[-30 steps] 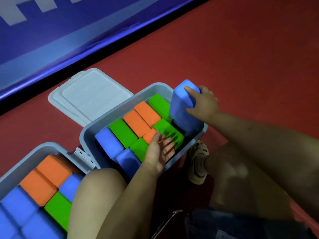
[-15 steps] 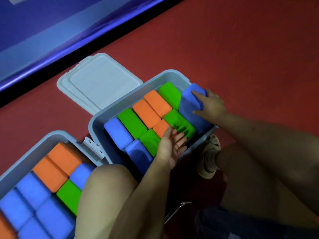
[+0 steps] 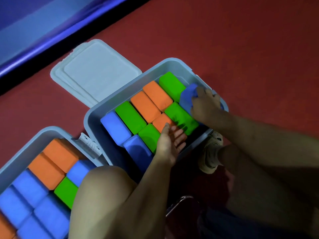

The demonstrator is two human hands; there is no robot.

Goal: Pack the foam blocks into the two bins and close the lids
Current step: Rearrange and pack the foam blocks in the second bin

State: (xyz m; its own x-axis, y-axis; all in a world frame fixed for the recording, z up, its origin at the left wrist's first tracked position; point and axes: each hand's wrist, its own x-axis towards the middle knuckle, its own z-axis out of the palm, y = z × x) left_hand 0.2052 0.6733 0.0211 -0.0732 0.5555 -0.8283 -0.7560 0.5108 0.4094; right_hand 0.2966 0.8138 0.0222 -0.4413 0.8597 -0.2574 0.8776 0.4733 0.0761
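Pressing down near the right edge of the centre bin (image 3: 96, 116), the right hand (image 3: 205, 107) curls its fingers over a blue foam block (image 3: 187, 95), which sits tilted in the last gap against the bin's right wall. The left hand (image 3: 168, 145) lies flat with straight, relaxed fingers on the blocks at the bin's lower edge, gripping nothing.

This centre bin shows ten blocks: three blue counting the held one, four green (image 3: 130, 117) and three orange (image 3: 157, 93), packed side by side in two rows.

A second bin (image 3: 34, 137) at the lower left of the frame is partly cut off by the frame edge and by a knee; in it, about five blue (image 3: 29, 187), two orange (image 3: 59, 155) and one green block (image 3: 66, 191) can be counted, with another orange corner at the far lower left.

One pale lid (image 3: 96, 73) lies open flat on the red floor (image 3: 241, 40), up and left of the centre bin. A shoe (image 3: 211, 153) stands just below that bin's lower right corner.
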